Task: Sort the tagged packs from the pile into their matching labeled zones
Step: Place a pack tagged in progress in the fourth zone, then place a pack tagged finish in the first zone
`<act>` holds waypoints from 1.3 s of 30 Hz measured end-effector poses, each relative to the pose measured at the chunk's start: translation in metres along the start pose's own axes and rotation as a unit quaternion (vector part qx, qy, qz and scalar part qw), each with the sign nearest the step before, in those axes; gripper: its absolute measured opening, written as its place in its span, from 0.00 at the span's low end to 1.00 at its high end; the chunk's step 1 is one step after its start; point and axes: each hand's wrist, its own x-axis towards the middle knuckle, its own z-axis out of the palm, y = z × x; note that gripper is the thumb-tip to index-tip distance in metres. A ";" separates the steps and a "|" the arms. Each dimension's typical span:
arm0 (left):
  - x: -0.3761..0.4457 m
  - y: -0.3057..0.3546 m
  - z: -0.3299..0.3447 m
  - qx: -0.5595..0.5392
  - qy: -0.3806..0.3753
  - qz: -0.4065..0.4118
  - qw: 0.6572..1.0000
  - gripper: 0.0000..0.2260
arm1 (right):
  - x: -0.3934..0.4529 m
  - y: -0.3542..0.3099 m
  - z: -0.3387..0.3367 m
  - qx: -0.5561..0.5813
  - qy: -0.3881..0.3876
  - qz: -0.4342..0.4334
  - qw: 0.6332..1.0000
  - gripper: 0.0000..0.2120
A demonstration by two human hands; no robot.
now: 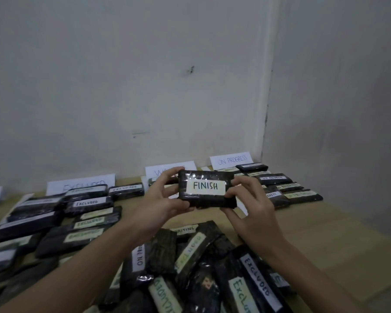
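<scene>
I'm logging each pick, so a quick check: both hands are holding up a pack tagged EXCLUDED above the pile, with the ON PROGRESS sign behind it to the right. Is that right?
Not quite. In the head view the pack held by the left hand and right hand is tagged FINISH, not EXCLUDED. The rest stands: it is above the pile, with the ON PROGRESS sign behind to the right.

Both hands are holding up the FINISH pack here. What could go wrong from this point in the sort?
1. No FINISH sign is legible: only EXCLUDED sign and ON PROGRESS sign read clearly, so the FINISH pack might land in a wrong zone.
2. Left hand and right hand hold it by the ends only; the glossy wrap could slip.
3. A dropped pack would fall into the pile and mix back in.
</scene>
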 end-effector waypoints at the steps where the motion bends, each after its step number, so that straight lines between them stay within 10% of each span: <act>1: -0.005 0.001 -0.005 0.012 0.003 0.015 1.000 0.30 | -0.001 -0.003 0.003 0.003 -0.004 0.000 1.000 0.13; 9: -0.025 -0.006 -0.040 0.114 0.023 0.014 0.993 0.31 | -0.009 -0.031 0.015 -0.001 -0.065 -0.001 0.998 0.15; 16: -0.037 -0.014 -0.038 0.164 -0.005 0.019 0.986 0.29 | -0.002 -0.060 0.033 -0.108 -0.173 -0.027 0.979 0.38; 27: -0.097 0.019 -0.120 0.180 0.082 0.005 0.980 0.21 | 0.041 -0.134 0.091 -0.096 -0.261 -0.149 0.949 0.35; 31: -0.151 0.036 -0.188 0.259 0.152 -0.036 0.953 0.07 | 0.053 -0.178 0.127 -0.078 -0.284 -0.184 0.938 0.36; 39: -0.269 0.025 -0.318 0.494 0.248 -0.117 0.825 0.11 | 0.068 -0.303 0.222 -0.002 -0.387 -0.229 0.893 0.35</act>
